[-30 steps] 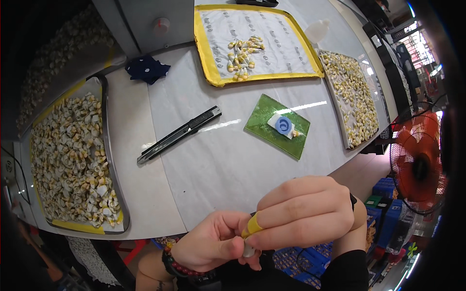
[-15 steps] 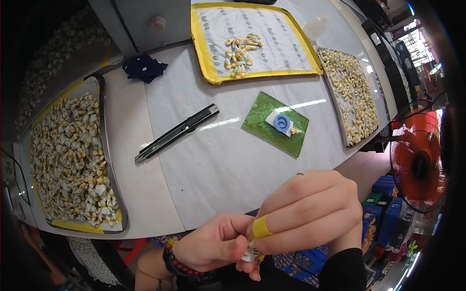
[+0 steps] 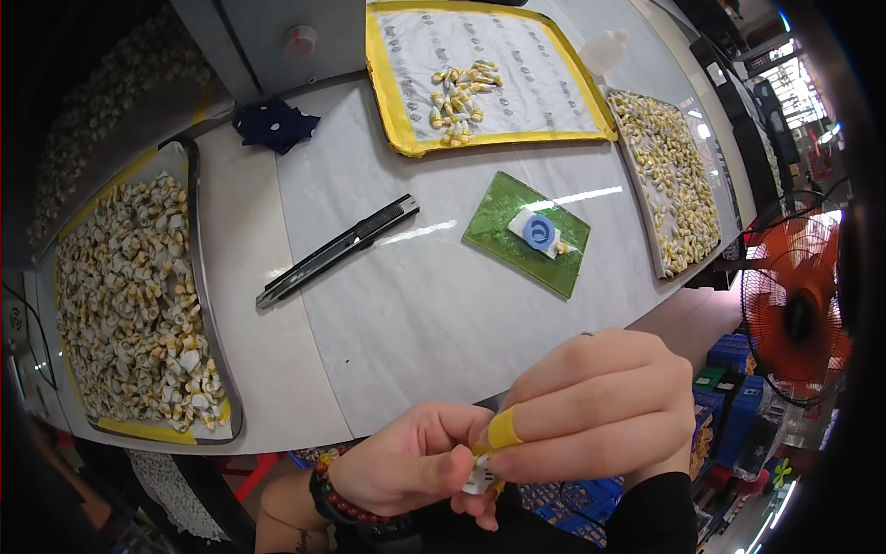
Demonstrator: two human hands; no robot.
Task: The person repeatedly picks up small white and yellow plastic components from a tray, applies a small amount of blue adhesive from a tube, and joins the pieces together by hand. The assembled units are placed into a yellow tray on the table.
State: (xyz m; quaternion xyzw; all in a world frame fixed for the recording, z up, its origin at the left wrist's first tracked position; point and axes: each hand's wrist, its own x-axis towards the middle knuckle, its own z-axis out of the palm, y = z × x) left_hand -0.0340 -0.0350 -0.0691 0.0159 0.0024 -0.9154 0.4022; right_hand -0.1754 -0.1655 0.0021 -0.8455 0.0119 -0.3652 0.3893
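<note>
Both of my hands meet low in the picture, below the table's near edge. Between the thumb and fingers of my left hand is a small white-and-yellow piece with dark marks on it. My right hand, yellow tape round one finger, pinches at the top of the same piece; its fingertips are partly hidden. Beyond the hands, a green glass plate lies on the table. On it sits a blue round part on a white pad. To its left lies a black utility knife.
At left stands a tray heaped with small white-and-yellow pieces. A yellow-edged tray at the back bears several more. Another full tray is at right, near a white bottle. A dark cloth lies back left; an orange fan stands far right.
My right hand has shifted slightly to the right and down, its fingers still at the piece. My left hand has hardly moved and keeps its hold.
</note>
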